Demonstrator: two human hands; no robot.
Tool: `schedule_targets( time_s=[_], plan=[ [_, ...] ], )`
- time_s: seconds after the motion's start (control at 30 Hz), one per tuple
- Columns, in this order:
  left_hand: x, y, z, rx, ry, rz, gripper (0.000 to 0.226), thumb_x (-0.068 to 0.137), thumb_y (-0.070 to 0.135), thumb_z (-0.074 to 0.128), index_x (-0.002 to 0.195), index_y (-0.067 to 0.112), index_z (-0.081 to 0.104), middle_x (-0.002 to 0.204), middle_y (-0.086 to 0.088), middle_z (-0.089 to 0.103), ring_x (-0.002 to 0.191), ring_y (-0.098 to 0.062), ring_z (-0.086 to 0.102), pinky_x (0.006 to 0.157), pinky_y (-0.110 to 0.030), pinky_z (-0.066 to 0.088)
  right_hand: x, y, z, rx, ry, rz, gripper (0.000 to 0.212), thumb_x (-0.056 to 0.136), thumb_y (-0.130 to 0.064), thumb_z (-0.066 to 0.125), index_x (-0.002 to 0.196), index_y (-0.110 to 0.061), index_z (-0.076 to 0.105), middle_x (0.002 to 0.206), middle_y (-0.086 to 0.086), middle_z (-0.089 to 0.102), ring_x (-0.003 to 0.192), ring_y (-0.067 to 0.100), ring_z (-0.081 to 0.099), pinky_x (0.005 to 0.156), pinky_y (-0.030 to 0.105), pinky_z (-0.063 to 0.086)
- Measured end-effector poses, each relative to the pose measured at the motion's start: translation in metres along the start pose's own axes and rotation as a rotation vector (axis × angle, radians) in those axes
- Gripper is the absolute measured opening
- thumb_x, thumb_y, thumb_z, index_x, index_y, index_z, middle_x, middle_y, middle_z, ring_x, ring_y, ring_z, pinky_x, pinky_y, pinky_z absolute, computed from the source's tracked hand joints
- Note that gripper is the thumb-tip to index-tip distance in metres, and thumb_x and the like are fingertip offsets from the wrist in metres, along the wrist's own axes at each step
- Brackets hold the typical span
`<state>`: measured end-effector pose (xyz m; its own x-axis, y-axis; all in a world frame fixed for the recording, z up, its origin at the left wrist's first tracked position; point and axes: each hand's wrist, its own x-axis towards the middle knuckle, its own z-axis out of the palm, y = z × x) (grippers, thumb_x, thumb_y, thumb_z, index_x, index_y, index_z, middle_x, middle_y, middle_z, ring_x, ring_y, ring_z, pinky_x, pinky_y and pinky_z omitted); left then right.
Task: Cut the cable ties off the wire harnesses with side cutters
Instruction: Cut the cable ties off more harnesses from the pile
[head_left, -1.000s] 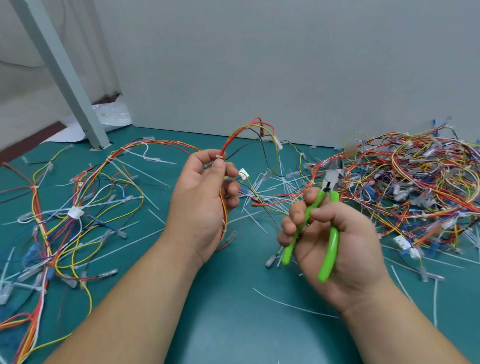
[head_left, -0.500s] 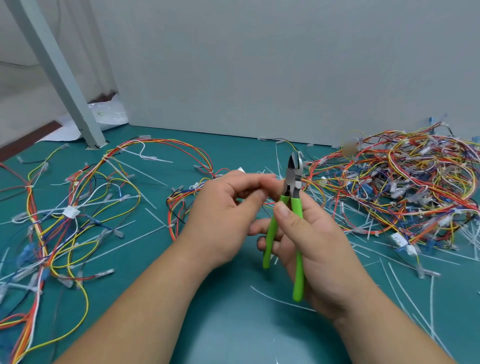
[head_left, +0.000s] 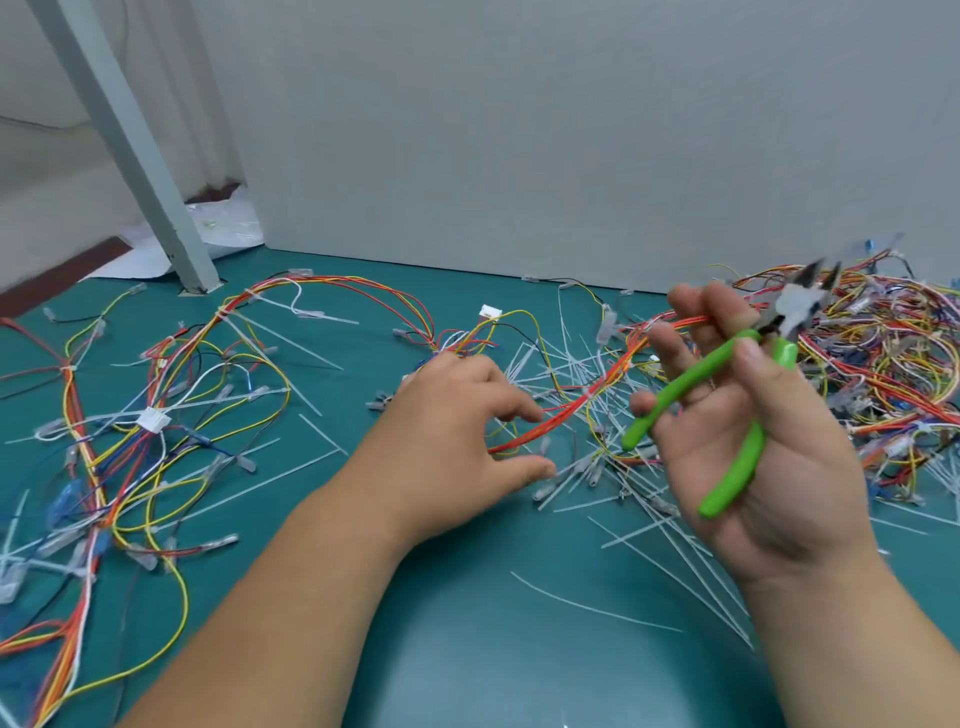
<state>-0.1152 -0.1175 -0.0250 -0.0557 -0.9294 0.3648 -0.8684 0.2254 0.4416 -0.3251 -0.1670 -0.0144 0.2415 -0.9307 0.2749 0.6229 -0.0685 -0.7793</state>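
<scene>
My right hand (head_left: 753, 457) holds the green-handled side cutters (head_left: 737, 452) raised over the mat, handles spread and jaws (head_left: 816, 283) apart, pointing up and right. A red-orange wire harness (head_left: 566, 413) runs from the mat up behind my right fingers; whether those fingers grip it I cannot tell. My left hand (head_left: 462, 431) hovers low over the mat with fingers spread and relaxed, holding nothing, its fingertips close to that harness. White cut cable ties (head_left: 587, 467) lie scattered between and under my hands.
A dense pile of multicoloured harnesses (head_left: 883, 364) fills the right side. Loose harnesses with white connectors (head_left: 156, 415) spread over the left of the green mat (head_left: 467, 649). A slanted grey post (head_left: 130, 156) stands back left, and a grey wall panel (head_left: 519, 130) closes the back.
My left hand has let go of the harness and opened near the mat. My right hand has moved right and up with the cutters, whose jaws are now apart.
</scene>
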Motion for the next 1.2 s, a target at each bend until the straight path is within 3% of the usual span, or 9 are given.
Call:
schedule_targets(
  time_s=[0.13, 0.3, 0.4, 0.53, 0.63, 0.77, 0.93, 1.03, 1.2],
  plan=[
    [0.002, -0.007, 0.003, 0.1, 0.156, -0.049, 0.01, 0.086, 0.046, 0.075, 0.093, 0.039, 0.079, 0.09, 0.016, 0.053, 0.099, -0.019, 0.05, 0.086, -0.04, 0.039, 0.001, -0.003, -0.004, 0.024, 0.004, -0.003, 0.042, 0.098, -0.023, 0.047, 0.14, -0.02, 0.051, 0.136, 0.0, 0.061, 0.113, 0.016, 0.064, 0.077, 0.036, 0.047],
    [0.004, -0.012, 0.003, -0.076, 0.441, -0.112, 0.013, 0.088, 0.042, 0.073, 0.097, 0.038, 0.081, 0.074, 0.009, 0.045, 0.073, -0.012, 0.049, 0.067, -0.03, 0.04, -0.001, 0.004, -0.002, -0.024, -0.005, 0.046, 0.044, 0.094, -0.021, 0.05, 0.138, -0.022, 0.056, 0.142, 0.001, 0.059, 0.111, 0.021, 0.065, 0.078, 0.038, 0.045],
    [0.004, -0.014, 0.004, -0.169, 0.471, -0.14, 0.01, 0.086, 0.039, 0.077, 0.095, 0.039, 0.08, 0.07, 0.007, 0.046, 0.069, -0.01, 0.051, 0.06, -0.019, 0.036, -0.002, 0.011, -0.001, -0.081, -0.031, 0.101, 0.047, 0.092, -0.019, 0.055, 0.138, -0.021, 0.058, 0.146, 0.004, 0.059, 0.11, 0.024, 0.067, 0.078, 0.04, 0.044],
    [0.005, -0.013, 0.004, -0.175, 0.503, -0.152, 0.01, 0.085, 0.043, 0.077, 0.093, 0.038, 0.081, 0.068, 0.004, 0.049, 0.066, -0.013, 0.05, 0.059, -0.027, 0.038, -0.009, 0.024, 0.006, -0.159, -0.147, 0.159, 0.052, 0.085, -0.022, 0.071, 0.136, -0.024, 0.062, 0.144, 0.006, 0.06, 0.11, 0.025, 0.068, 0.078, 0.04, 0.046],
    [0.004, -0.007, 0.006, -0.196, 0.459, -0.079, 0.012, 0.084, 0.037, 0.08, 0.096, 0.037, 0.081, 0.069, 0.003, 0.05, 0.065, -0.014, 0.051, 0.058, -0.023, 0.038, -0.018, 0.035, 0.01, -0.295, -0.283, 0.208, 0.053, 0.082, -0.031, 0.076, 0.133, -0.034, 0.065, 0.142, -0.004, 0.061, 0.114, 0.023, 0.067, 0.08, 0.041, 0.047],
    [0.003, -0.001, 0.007, -0.226, 0.411, -0.035, 0.022, 0.08, 0.036, 0.083, 0.102, 0.031, 0.08, 0.073, 0.005, 0.055, 0.071, -0.01, 0.054, 0.065, -0.02, 0.041, -0.021, 0.037, 0.015, -0.319, -0.258, 0.238, 0.051, 0.086, -0.03, 0.069, 0.137, -0.033, 0.063, 0.128, -0.004, 0.07, 0.112, 0.02, 0.067, 0.08, 0.043, 0.047],
    [0.005, -0.006, -0.001, -0.08, 0.495, -0.084, 0.048, 0.073, 0.065, 0.074, 0.112, 0.037, 0.074, 0.101, 0.013, 0.055, 0.102, -0.016, 0.051, 0.091, -0.045, 0.045, -0.013, 0.019, 0.013, -0.121, -0.184, 0.232, 0.054, 0.089, -0.012, 0.058, 0.144, -0.013, 0.054, 0.147, -0.002, 0.058, 0.109, 0.023, 0.065, 0.073, 0.04, 0.046],
    [0.005, -0.009, 0.001, -0.098, 0.419, -0.107, 0.05, 0.071, 0.066, 0.076, 0.114, 0.041, 0.073, 0.107, 0.015, 0.052, 0.107, -0.015, 0.048, 0.097, -0.031, 0.041, -0.011, 0.009, 0.009, -0.013, -0.24, 0.245, 0.061, 0.087, -0.007, 0.055, 0.148, -0.008, 0.049, 0.155, 0.001, 0.05, 0.106, 0.025, 0.064, 0.074, 0.043, 0.042],
    [0.007, -0.015, 0.006, -0.254, 0.427, -0.116, 0.007, 0.088, 0.035, 0.073, 0.091, 0.04, 0.078, 0.083, 0.02, 0.061, 0.079, 0.003, 0.055, 0.069, -0.01, 0.034, -0.01, 0.007, 0.006, 0.025, -0.258, 0.267, 0.07, 0.079, -0.011, 0.058, 0.148, -0.009, 0.05, 0.154, 0.002, 0.051, 0.105, 0.026, 0.066, 0.074, 0.043, 0.041]
  ],
)
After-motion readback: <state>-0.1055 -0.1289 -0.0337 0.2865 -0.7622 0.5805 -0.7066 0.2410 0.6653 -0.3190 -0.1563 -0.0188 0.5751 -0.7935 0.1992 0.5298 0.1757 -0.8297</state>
